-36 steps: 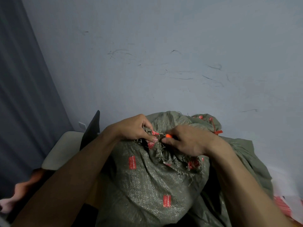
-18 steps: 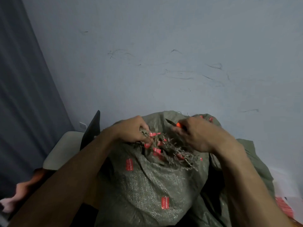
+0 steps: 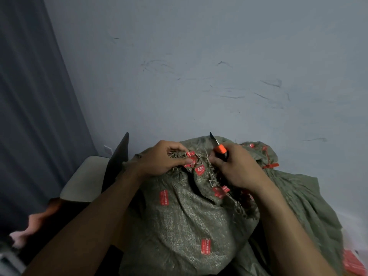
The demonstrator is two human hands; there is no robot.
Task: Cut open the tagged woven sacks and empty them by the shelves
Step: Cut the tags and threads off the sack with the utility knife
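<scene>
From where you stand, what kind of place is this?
Likely a storeroom or sorting corner, not certain: a tagged sack and a second sack lie by a bare, scuffed wall, beside a curtain.

Wall: pale blue-grey painted wall (image 3: 199, 56), dark scuffs.
Curtain: dark grey pleated curtain (image 3: 29, 116), far left.
Seat: pale rounded seat (image 3: 83, 184) beside black flat panel (image 3: 117, 162).
Light: dim, even.
</scene>
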